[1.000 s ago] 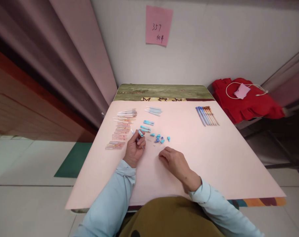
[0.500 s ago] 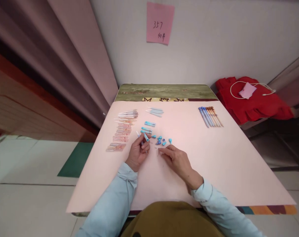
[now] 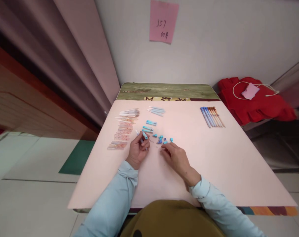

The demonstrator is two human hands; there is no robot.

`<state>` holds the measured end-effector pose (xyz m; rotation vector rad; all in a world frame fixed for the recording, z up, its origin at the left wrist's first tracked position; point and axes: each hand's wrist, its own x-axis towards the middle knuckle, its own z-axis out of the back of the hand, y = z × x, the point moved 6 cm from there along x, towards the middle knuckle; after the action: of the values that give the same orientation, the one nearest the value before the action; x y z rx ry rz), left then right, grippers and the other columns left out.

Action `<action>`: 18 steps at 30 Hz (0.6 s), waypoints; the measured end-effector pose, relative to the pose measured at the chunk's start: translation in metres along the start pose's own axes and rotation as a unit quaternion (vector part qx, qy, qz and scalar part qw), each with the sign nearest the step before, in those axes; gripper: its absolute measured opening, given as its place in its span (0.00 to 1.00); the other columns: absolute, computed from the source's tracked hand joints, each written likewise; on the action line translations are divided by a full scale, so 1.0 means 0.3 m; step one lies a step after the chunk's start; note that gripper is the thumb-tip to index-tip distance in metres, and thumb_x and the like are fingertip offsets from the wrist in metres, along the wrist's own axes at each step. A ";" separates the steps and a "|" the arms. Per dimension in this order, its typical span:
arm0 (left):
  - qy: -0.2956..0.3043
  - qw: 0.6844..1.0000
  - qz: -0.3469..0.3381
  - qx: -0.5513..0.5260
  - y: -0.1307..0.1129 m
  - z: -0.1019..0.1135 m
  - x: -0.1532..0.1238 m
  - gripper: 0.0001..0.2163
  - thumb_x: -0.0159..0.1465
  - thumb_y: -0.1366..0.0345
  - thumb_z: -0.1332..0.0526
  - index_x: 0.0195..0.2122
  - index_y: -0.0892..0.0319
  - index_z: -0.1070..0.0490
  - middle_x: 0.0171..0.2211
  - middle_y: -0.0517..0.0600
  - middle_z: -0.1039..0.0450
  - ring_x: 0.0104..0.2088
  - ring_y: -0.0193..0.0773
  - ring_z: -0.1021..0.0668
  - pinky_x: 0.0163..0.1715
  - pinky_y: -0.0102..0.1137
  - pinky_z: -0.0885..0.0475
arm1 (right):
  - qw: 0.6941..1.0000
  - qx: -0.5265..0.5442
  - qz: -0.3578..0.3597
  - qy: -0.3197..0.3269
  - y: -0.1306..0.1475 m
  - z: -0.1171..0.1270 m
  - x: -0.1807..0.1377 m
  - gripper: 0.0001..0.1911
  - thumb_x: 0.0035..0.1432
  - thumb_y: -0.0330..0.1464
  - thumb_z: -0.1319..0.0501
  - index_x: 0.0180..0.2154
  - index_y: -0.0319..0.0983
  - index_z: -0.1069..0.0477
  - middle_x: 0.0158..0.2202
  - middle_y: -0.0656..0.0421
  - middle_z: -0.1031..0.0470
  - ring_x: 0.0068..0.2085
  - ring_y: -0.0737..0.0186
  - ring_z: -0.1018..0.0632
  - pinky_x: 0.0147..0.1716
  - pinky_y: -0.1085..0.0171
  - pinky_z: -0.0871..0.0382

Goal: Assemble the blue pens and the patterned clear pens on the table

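My left hand [image 3: 137, 150] is closed around a light-blue pen barrel [image 3: 144, 134] that sticks up and away from the fingers. My right hand [image 3: 174, 157] rests on the pale pink sheet [image 3: 213, 158], fingertips pinched together just below a cluster of small blue caps and parts [image 3: 162, 139]. Whether the pinch holds anything is too small to tell. Short blue barrel pieces [image 3: 149, 125] lie just beyond my left hand.
Rows of clear patterned pen tubes [image 3: 122, 131] lie at the left. Pale refills [image 3: 156, 110] sit farther back. A row of finished blue and brown pens [image 3: 212, 116] lies at the right rear. A red cloth with a white cable [image 3: 253, 98] sits off the table's right side.
My right hand has moved forward from the bare sheet up to the cluster of small blue parts. My left hand keeps its hold on the blue barrel, shifted slightly right.
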<state>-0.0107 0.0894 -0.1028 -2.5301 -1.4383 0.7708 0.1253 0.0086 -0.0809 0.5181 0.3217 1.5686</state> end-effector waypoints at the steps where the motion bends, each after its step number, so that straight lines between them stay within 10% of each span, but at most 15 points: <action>1: 0.000 1.000 -0.003 0.007 0.001 0.000 0.000 0.10 0.68 0.68 0.45 0.30 0.65 0.31 0.24 0.48 0.30 0.14 0.21 0.40 0.10 0.17 0.48 | 1.000 -0.012 -0.012 0.004 0.004 0.001 0.005 0.06 0.64 0.33 0.41 0.41 0.40 0.27 0.37 0.57 0.24 0.34 0.63 0.23 0.32 0.67 0.34; 11: 0.017 0.999 0.019 0.048 0.023 -0.002 -0.005 0.11 0.68 0.69 0.46 0.31 0.67 0.29 0.30 0.53 0.25 0.13 0.19 0.41 0.08 0.18 0.48 | 0.992 -0.091 -0.068 0.054 0.063 0.000 0.031 0.07 0.63 0.29 0.43 0.34 0.37 0.27 0.35 0.52 0.23 0.33 0.58 0.21 0.29 0.65 0.34; 18: -0.001 0.995 0.100 -0.001 0.076 -0.011 -0.032 0.13 0.70 0.69 0.49 0.33 0.67 0.30 0.26 0.51 0.28 0.12 0.20 0.41 0.08 0.17 0.47 | 0.934 0.350 -0.066 -0.038 0.039 0.107 0.033 0.11 0.64 0.38 0.43 0.44 0.39 0.30 0.26 0.61 0.24 0.25 0.65 0.22 0.27 0.67 0.26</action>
<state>0.0043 0.0695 -0.1045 -2.7040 -1.1984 0.8006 0.1316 0.0139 -0.0462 1.0801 0.8524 1.2710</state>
